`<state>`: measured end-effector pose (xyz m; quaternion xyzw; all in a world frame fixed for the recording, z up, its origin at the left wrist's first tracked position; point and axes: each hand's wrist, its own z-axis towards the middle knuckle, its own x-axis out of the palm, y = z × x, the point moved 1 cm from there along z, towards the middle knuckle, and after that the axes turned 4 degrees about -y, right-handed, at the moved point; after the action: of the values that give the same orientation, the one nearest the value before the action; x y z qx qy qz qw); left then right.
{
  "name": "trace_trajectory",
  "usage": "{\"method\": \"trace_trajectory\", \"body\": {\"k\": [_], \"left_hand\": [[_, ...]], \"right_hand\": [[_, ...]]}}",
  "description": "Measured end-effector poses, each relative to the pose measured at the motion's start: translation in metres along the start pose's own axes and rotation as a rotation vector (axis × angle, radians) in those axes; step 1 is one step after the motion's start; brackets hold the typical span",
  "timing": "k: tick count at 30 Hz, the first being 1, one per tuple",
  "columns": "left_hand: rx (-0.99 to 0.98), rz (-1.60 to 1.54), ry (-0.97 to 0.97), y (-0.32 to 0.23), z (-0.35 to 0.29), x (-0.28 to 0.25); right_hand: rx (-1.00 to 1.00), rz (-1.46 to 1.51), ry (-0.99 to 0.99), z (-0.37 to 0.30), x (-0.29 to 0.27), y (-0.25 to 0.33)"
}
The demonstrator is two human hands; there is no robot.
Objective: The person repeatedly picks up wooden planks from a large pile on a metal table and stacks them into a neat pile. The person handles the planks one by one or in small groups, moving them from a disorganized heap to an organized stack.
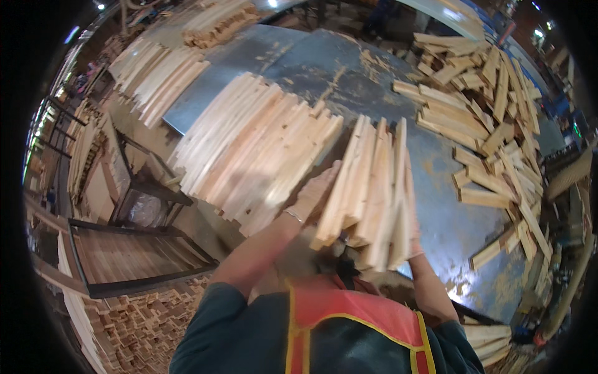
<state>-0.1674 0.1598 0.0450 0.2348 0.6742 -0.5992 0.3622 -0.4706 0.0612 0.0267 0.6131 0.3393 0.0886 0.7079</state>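
Note:
A bundle of pale wooden strips is pressed between my two hands over the near edge of the metal table. My left hand bears on the bundle's left side, its fingers partly visible. On the right side my right hand presses from outside, largely hidden by the wood. The strips stand slightly fanned, their near ends uneven. Just left of my left hand, a wide row of wooden strips lies side by side, its near ends jutting past the table edge.
The metal table carries sawdust. A jumbled heap of short wood pieces covers its right side. More strip rows lie at the far left. A dark-framed slatted panel and stacked wood stand at lower left.

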Motion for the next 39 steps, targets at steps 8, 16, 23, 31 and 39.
{"method": "trace_trajectory", "body": {"k": [8,16,23,31,39], "left_hand": [[0.166,0.737,0.391,0.071,-0.039,0.018],[-0.112,0.423,0.115,0.017,-0.044,-0.011],[-0.137,0.495,-0.143,0.021,-0.04,0.028],[-0.204,0.513,-0.231,-0.001,-0.027,0.051],[-0.235,0.544,-0.237,-0.015,-0.005,0.045]], "right_hand": [[0.148,-0.822,0.175,-0.03,0.057,-0.045],[0.506,0.049,0.001,0.013,0.042,-0.015],[0.445,0.158,0.464,0.06,0.055,-0.019],[-0.335,-0.663,0.052,0.3,-0.011,-0.007],[0.114,0.332,0.263,0.322,-0.006,0.015]]}}
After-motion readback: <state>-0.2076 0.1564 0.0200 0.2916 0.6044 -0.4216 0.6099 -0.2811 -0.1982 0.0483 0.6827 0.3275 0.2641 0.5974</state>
